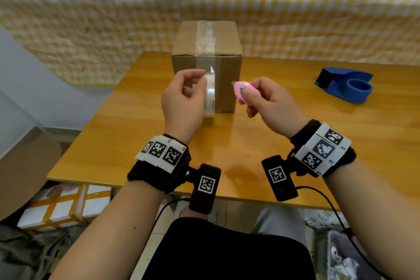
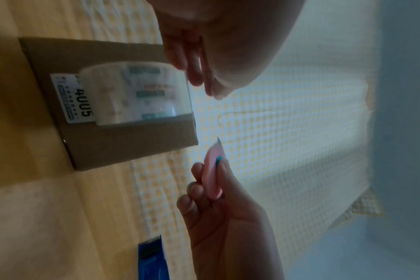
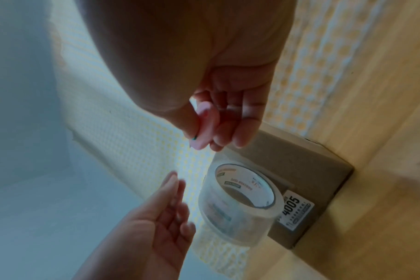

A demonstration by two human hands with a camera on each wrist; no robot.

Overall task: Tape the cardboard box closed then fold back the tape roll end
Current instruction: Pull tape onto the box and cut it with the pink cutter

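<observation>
A brown cardboard box [image 1: 229,70] stands on the wooden table [image 1: 127,125], with clear tape [image 1: 205,36] running over its top and down its front. A clear tape roll [image 1: 210,98] [image 2: 132,94] [image 3: 237,204] hangs against the box front from that strip. My left hand [image 1: 195,82] [image 3: 175,204] is just left of the roll with its fingers loosely extended; the right wrist view shows a gap between them and the roll. My right hand [image 1: 256,95] [image 3: 218,128] pinches a small pink cutter [image 1: 242,93] [image 2: 213,170] [image 3: 206,125], its tip pointing at the tape just right of the roll.
A blue tape dispenser [image 1: 345,84] [image 2: 153,257] lies on the table at the right. A yellow-and-white checked cloth [image 1: 318,18] hangs behind the table. Taped white boxes [image 1: 63,207] sit on the floor at the left, below the table edge.
</observation>
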